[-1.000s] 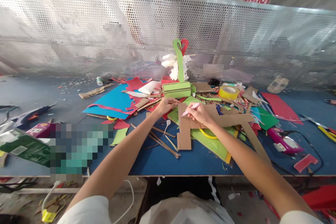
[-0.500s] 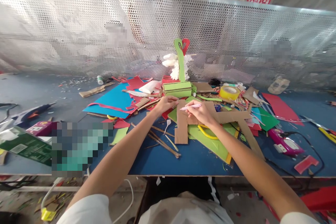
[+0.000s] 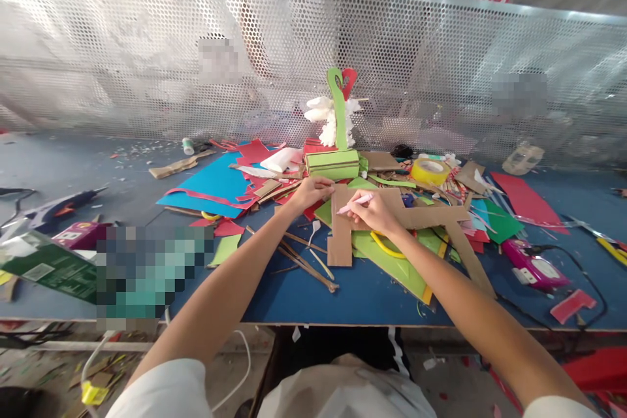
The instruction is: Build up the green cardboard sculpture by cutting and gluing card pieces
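My right hand (image 3: pixel 375 210) is closed round a pale pink pen (image 3: pixel 353 204), its tip at the cut-out cardboard piece (image 3: pixel 339 249). My left hand (image 3: pixel 313 192) has its fingers closed at the upper left edge of that cardboard, holding it. This brown cardboard has a long upright strip on the left and a wide part running right under my right hand. Beneath it lie a light green sheet (image 3: pixel 392 271) and a yellow handle (image 3: pixel 386 245), partly covered. Just behind my hands stands a green cardboard box shape (image 3: pixel 333 164).
A green and red figure with white tufts (image 3: pixel 337 111) stands before the perforated metal screen (image 3: pixel 274 46). Yellow tape (image 3: pixel 430 171), a blue sheet (image 3: pixel 206 183) and scraps surround the work. Glue gun (image 3: pixel 53 206) lies left; purple device (image 3: pixel 533 264) and pliers (image 3: pixel 605 241) lie right.
The pen's tip has moved slightly down along the cardboard strip, and the pen is tilted more steeply. My left hand stays at the cardboard's edge. The whole view has shifted a little.
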{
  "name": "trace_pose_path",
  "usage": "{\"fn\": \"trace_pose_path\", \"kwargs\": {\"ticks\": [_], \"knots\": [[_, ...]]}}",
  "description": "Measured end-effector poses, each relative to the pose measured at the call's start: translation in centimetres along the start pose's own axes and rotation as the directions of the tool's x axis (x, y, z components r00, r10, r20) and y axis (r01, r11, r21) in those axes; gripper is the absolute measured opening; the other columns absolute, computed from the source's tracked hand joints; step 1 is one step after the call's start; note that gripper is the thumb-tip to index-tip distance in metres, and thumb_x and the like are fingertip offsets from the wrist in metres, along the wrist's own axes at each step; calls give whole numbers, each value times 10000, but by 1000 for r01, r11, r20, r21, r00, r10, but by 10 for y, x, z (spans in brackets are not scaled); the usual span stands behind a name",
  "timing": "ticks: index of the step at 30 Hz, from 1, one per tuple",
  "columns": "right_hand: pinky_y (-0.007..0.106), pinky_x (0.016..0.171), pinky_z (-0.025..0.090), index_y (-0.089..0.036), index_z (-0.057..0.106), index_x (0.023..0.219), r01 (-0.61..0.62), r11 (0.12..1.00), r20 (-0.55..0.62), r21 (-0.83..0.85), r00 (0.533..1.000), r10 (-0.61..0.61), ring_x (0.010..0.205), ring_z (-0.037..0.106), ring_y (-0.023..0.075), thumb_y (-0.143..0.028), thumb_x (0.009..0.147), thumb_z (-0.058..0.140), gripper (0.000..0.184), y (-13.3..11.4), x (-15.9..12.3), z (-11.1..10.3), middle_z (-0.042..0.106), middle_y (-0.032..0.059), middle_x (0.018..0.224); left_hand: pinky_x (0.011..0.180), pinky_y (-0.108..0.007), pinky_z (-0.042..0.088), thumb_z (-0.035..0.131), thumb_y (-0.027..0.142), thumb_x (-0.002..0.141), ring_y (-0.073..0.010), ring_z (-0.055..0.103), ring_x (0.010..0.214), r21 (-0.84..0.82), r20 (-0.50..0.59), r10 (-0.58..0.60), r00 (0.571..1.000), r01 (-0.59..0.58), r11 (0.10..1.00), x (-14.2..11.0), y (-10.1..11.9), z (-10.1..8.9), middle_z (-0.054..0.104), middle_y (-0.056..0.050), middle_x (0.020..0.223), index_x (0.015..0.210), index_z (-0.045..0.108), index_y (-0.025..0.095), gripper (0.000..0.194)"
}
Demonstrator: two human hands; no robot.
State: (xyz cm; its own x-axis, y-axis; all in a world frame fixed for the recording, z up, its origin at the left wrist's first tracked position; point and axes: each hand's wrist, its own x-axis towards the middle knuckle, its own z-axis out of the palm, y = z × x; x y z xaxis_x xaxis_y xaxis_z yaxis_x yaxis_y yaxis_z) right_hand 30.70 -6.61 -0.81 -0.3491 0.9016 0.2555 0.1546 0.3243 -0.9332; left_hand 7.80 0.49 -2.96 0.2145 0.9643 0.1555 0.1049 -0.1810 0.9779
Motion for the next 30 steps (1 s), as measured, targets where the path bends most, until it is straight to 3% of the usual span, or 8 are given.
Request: {"fn": "trace_pose_path", "kwargs": {"ticks": [10, 14, 22, 26, 30], "knots": [[236, 516, 523, -193, 629, 785, 7, 1000, -15, -3, 1000, -7, 544, 630, 125, -391, 834, 743, 234, -5, -2, 0, 728, 32, 717, 710, -327, 507, 957, 576, 545, -214, 683, 750, 7, -5, 7, 1000, -7, 1000, 0, 1, 0, 790, -101, 830, 1005, 801, 123, 664], [234, 490, 501, -205, 618, 772, -35, 999, 49, -3, 998, 35, 532, 627, 137, -389, 837, 740, 230, -3, -3, 1, 712, 22, 662, 726, -335, 526, 960, 535, 565, -226, 700, 775, -6, -6, 0, 1000, 0, 1000, 0, 1, 0, 791, -105, 841, 1010, 802, 126, 625], [226, 480, 470, -200, 615, 764, -9, 1000, 66, 4, 998, 8, 515, 594, 126, -370, 846, 735, 223, -5, -4, -3, 698, 15, 645, 679, -316, 517, 967, 524, 558, -196, 674, 717, -25, -17, -6, 1000, 6, 1000, -3, 5, 2, 785, -95, 812, 1003, 788, 114, 631], [236, 525, 507, -201, 598, 809, -12, 996, -3, 87, 1000, 12, 542, 598, 117, -421, 842, 752, 270, -11, -6, -1, 719, 18, 702, 652, -300, 495, 950, 542, 589, -183, 659, 703, -17, -35, 30, 999, -31, 999, -1, 9, 0, 788, -90, 834, 1060, 780, 116, 658], [260, 577, 556, -204, 604, 822, -64, 994, 22, 86, 998, 62, 596, 635, 135, -484, 828, 764, 323, -9, -8, 4, 730, 29, 727, 639, -289, 474, 936, 551, 614, -176, 646, 705, -3, -65, 67, 996, -67, 998, 0, 7, -4, 781, -84, 825, 1079, 777, 117, 655]]}}
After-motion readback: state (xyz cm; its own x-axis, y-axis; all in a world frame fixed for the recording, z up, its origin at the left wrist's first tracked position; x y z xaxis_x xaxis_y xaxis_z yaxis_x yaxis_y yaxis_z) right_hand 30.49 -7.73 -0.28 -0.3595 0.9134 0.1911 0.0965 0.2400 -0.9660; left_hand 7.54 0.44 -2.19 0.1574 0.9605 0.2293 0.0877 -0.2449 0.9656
